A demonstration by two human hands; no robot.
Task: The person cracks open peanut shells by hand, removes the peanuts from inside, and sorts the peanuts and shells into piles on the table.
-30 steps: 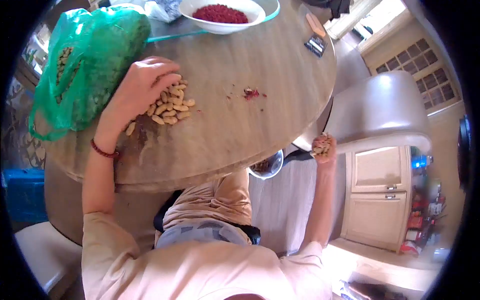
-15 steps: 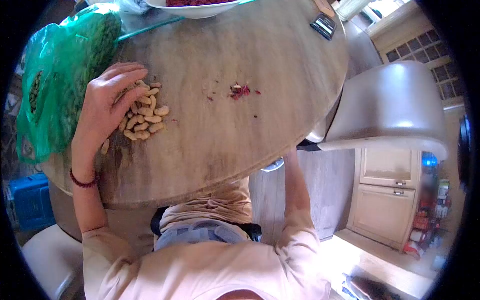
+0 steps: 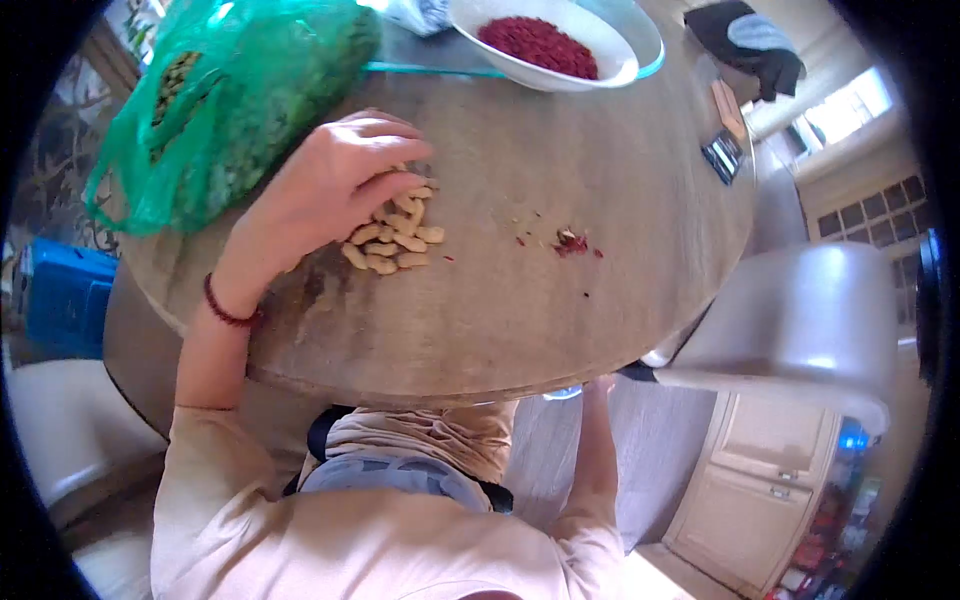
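My left hand (image 3: 335, 180) rests loosely curved over a pile of unshelled peanuts (image 3: 405, 240) on the wooden table (image 3: 480, 330); thumb and fingers are apart, and their undersides are hidden. Just behind it lies a green plastic bag (image 3: 240, 130) with peanuts showing through an opening. My right hand (image 3: 600, 384) is low beside the table's front edge, by the partly visible rim of a bowl (image 3: 563, 393) below the tabletop. The edge hides its fingers. Small red skins and crumbs (image 3: 572, 242) lie to the right of the peanuts.
A white bowl of red kernels (image 3: 540, 48) stands at the back on a glass-like tray (image 3: 650, 40). A small black item (image 3: 722, 156) and dark cloth (image 3: 745, 45) are at the right. A grey chair (image 3: 800, 310) stands beside the table; a blue container (image 3: 70, 295) is at far left.
My right hand, earlier raised to the right with a fistful of shells, is now down by the bowl below the table edge. My left hand stays at the peanut pile. The view has shifted.
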